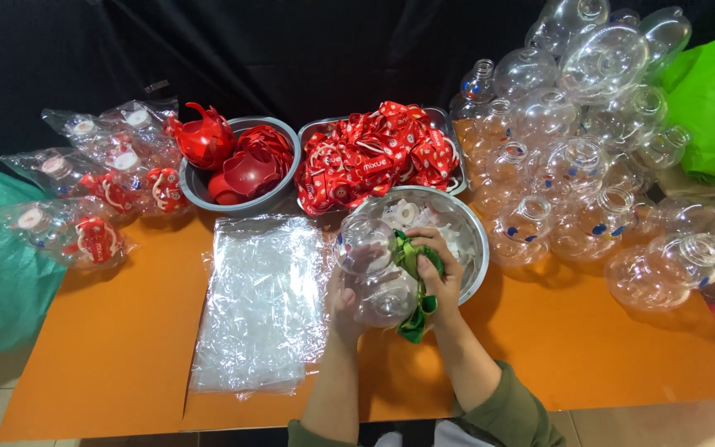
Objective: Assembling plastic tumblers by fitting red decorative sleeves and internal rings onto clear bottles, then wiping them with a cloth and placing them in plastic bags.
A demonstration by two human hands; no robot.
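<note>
The left hand (343, 302) cups a clear, round plastic bottle (371, 269) from below and from its left side, fingers curled closed around the belly. The right hand (439, 277) presses a crumpled green cloth (411, 285) against the bottle's right flank; its fingers are closed on the cloth, whose loose tail hangs down toward the near edge of the worktop. So the bottle lies directly between the two hands, cloth to its right, and both hands touch it; the left carries it, the right is only at its surface through the cloth. The bottle's long axis runs roughly from the near edge toward the far edge, tilted, with the neck end pointing away from the person and overlapping the rim of a round steel bowl (472, 240) holding small white plastic pieces.

The bottle is transparent, bulbous and glossy, with small printed dots on its wall. It is held just above the orange worktop (556, 348), near the middle of the near edge.

Left of the hands lies a flat stack of clear plastic bags (262, 306). Along the far edge stand a grey bowl of red plastic caps (242, 165) and a steel tray heaped with red printed ribbons (374, 153). A pile of empty clear bottles (589, 157) fills the far right corner, and bagged finished bottles (93, 190) lie at the far left.
</note>
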